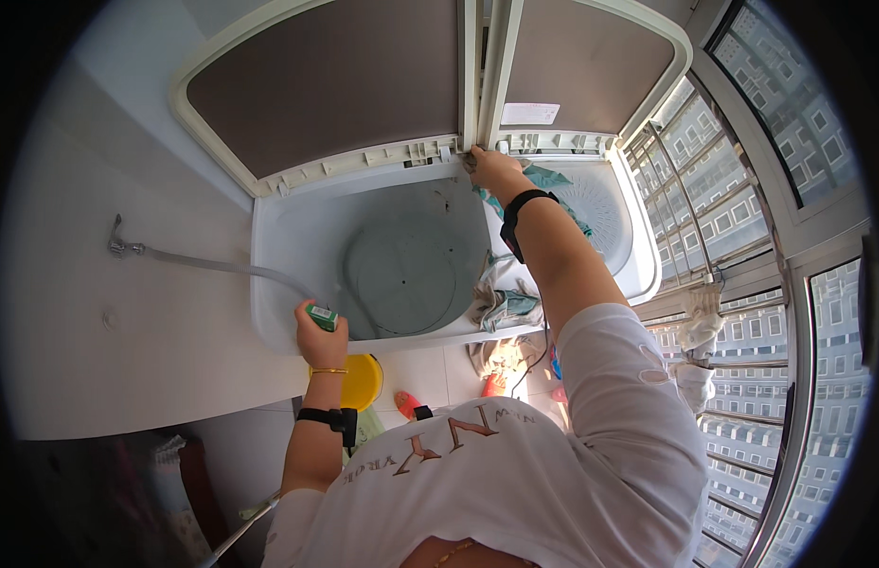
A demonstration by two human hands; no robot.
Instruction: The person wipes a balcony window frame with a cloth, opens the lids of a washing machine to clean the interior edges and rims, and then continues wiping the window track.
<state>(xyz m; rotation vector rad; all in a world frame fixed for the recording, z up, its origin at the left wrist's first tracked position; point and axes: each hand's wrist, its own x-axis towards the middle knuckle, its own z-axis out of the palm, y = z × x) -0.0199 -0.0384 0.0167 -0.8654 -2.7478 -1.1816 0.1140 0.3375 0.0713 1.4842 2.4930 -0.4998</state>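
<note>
A twin-tub washing machine (276,213) stands before me with both lids raised. My left hand (322,337) is closed around a small green box (322,317) at the near left rim of the wash tub. At the hinge side, between the two lids, my right hand (494,170) touches the machine's back edge; a greyish cloth shows by its fingers, and whether it grips that is unclear. Greyish water (404,263) stands in the wash tub. A teal cloth (549,176) lies over the spin side, partly hidden by my right arm. Grey and teal wet cloths (507,305) lie on the near divider.
A grey hose (219,265) runs from a wall tap (120,245) into the wash tub. Below the machine are a yellow bucket (361,381), red slippers (406,405) and a cloth (510,355) on the tiled floor. Barred windows (695,206) line the right.
</note>
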